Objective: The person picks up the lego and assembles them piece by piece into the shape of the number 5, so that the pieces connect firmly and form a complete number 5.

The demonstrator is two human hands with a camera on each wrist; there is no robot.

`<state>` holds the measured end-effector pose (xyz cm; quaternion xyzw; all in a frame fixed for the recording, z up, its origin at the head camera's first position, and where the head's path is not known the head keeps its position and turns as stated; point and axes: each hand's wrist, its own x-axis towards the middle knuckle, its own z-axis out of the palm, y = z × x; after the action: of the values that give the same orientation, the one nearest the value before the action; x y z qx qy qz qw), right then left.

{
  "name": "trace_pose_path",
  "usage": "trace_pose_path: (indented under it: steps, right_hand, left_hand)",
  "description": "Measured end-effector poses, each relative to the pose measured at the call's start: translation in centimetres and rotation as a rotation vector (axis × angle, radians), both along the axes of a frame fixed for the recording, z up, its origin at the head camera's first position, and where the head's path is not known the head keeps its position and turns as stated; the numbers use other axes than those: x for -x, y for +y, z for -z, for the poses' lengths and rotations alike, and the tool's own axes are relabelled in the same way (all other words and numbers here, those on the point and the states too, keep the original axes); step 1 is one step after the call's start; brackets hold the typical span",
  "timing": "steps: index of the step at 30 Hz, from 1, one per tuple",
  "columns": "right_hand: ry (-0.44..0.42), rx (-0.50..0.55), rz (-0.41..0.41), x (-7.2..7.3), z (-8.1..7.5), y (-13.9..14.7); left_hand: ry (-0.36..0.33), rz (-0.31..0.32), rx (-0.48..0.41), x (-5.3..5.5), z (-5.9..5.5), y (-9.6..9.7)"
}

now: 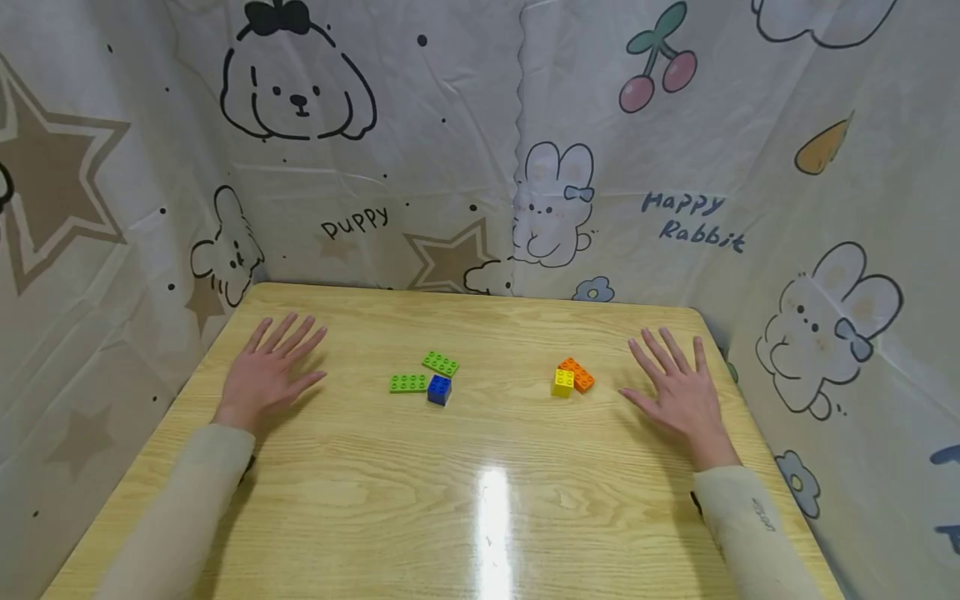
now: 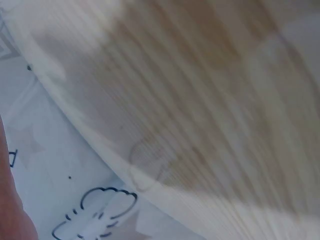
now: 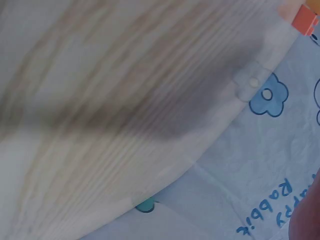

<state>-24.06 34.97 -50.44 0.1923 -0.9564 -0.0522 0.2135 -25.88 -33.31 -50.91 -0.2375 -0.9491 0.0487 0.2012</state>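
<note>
Two green toy bricks, an upper one (image 1: pixel 440 363) and a lower one (image 1: pixel 408 383), lie left of the table's middle. A blue brick (image 1: pixel 439 390) sits right beside them. Farther right, a yellow brick (image 1: pixel 563 383) stands against an orange brick (image 1: pixel 577 375), whose orange-red end (image 3: pixel 304 20) shows in the right wrist view's corner. My left hand (image 1: pixel 262 375) is spread with straight fingers, left of the green bricks and apart from them. To the right of the orange brick my right hand (image 1: pixel 684 400) is likewise spread, holding nothing.
Both hands are over a light wood-grain table (image 1: pixel 420 500) with a bright reflection near its front. A printed white curtain (image 1: pixel 450 167) rises along the table's back and both sides.
</note>
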Motion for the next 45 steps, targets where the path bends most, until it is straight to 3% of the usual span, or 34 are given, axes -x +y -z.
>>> trace_pose_path:
  steps: [5, 15, 18, 24, 32, 37, 45]
  right_hand:
    - [0.002, 0.012, -0.019, 0.3, -0.4, -1.0]
    - [-0.029, 0.093, -0.039, 0.3, -1.3, -4.2]
    - [-0.069, 0.176, -0.047, 0.3, -1.5, -5.4]
    - [-0.211, 0.418, -0.058, 0.4, -1.6, -7.6]
    - [-0.394, 0.673, -0.062, 0.6, -1.4, -9.5]
    - [-0.473, 0.725, -0.084, 0.8, -0.5, -9.8]
    - [-0.487, 0.716, -0.101, 1.2, 0.8, -9.9]
  left_hand:
    - [0.001, 0.03, -0.045, 0.1, 0.1, 1.6]
    - [-0.106, 0.017, -0.181, 0.2, 0.6, 4.9]
    - [-0.19, 0.007, -0.255, 0.1, 0.7, 6.1]
    - [-0.444, -0.004, -0.459, 0.0, 0.5, 8.1]
    - [-0.731, 0.063, -0.692, 0.3, 0.9, 9.6]
    - [-0.789, 0.071, -0.723, 0.5, 1.4, 10.1]
    - [-0.809, 0.064, -0.745, 0.7, 1.8, 11.1]
